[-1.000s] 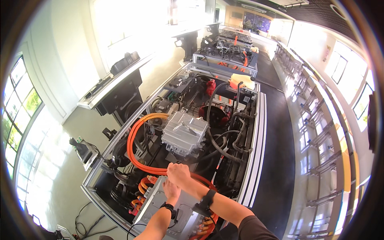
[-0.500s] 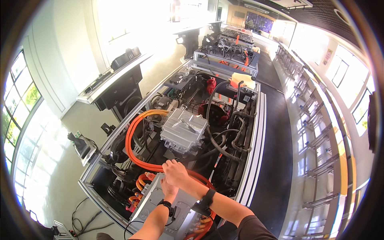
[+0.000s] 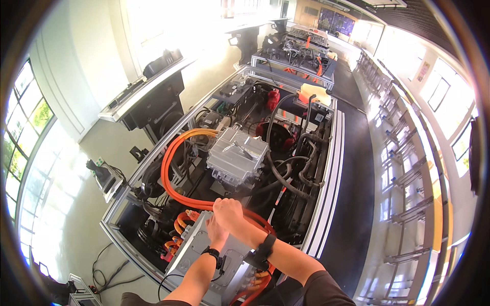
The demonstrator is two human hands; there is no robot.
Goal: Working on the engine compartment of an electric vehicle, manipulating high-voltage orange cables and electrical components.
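My right hand [image 3: 228,212] is closed, fingers curled, above the far edge of a grey metal housing [image 3: 196,255]. Just below and against it is my left hand [image 3: 217,233], also closed, its fingers partly hidden by the right hand. What the two hands grip, if anything, is hidden. Thick orange cables [image 3: 166,176] loop from a silver finned metal unit [image 3: 237,155] and pass behind my hands. A small metal tool [image 3: 245,150] lies on top of that unit. Black bands are on both wrists.
An aluminium-profile frame [image 3: 331,178] surrounds the parts. Black hoses [image 3: 278,178] run along its right side, and a yellowish tank [image 3: 315,94] stands at the far right corner. Orange connectors [image 3: 178,224] sit left of the housing. A workbench [image 3: 148,92] stands left; cables [image 3: 109,280] lie on the floor.
The whole view has shifted slightly, with the frame and units appearing a little higher and further right. Both hands stay closed together at nearly the same place by the housing's far edge.
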